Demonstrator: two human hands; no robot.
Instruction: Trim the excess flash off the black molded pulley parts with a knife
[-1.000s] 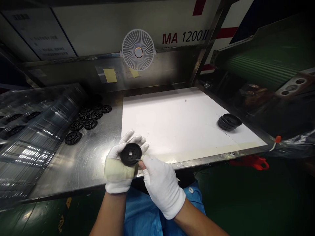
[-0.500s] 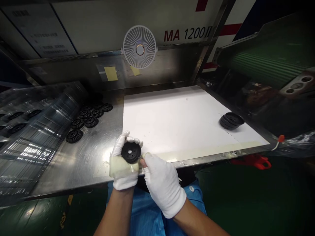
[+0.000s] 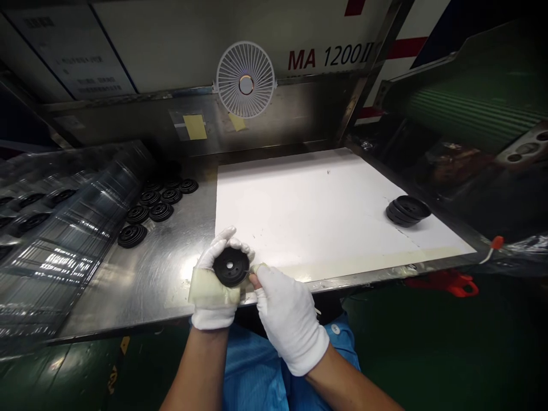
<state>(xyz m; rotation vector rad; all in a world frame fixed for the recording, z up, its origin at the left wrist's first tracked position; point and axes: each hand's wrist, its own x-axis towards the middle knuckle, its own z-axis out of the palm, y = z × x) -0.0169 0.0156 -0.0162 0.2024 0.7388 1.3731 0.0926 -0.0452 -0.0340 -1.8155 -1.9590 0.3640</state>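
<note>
From here the black ribbed disc [image 3: 231,266] looks like moulded rubber: light and fairly stiff with a little give, so I'd take hold of it by the rim, where the ribs should offer grip. It sits cradled in my gloved, taped left hand [image 3: 212,291], fingers curled round the far edge, just above the stainless surface [image 3: 98,302]. It has no long axis; its central hole faces up toward the camera, slightly tilted. My right hand [image 3: 289,319] pinches a thin sliver [image 3: 247,275] at the near rim, possibly a small blade, though the view is poor. More discs [image 3: 160,212] lie in rows to the left, and a small stack [image 3: 406,211] sits on the white sheet [image 3: 308,217].
</note>
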